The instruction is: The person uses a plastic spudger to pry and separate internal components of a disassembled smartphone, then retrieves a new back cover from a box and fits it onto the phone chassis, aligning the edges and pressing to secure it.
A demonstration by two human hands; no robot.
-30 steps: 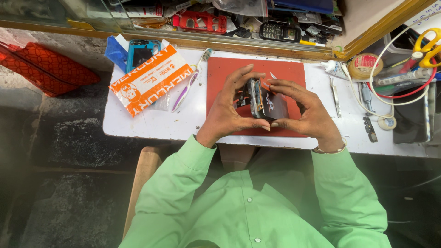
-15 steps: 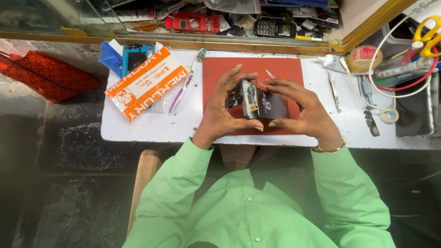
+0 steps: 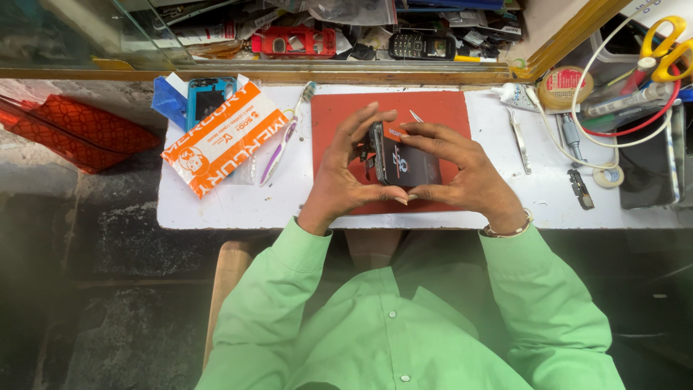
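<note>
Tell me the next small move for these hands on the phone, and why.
Probably keep prying the halves apart: the left hand and right hand both grip the dark phone above the red mat, and its left edge looks parted.

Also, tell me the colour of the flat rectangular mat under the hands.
The flat rectangular mat is red, a brick shade, lying on the white table; head view.

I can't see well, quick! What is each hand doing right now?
Left hand: fingers closed on the dark phone, over the red mat.
Right hand: fingers closed on the same phone.
</note>
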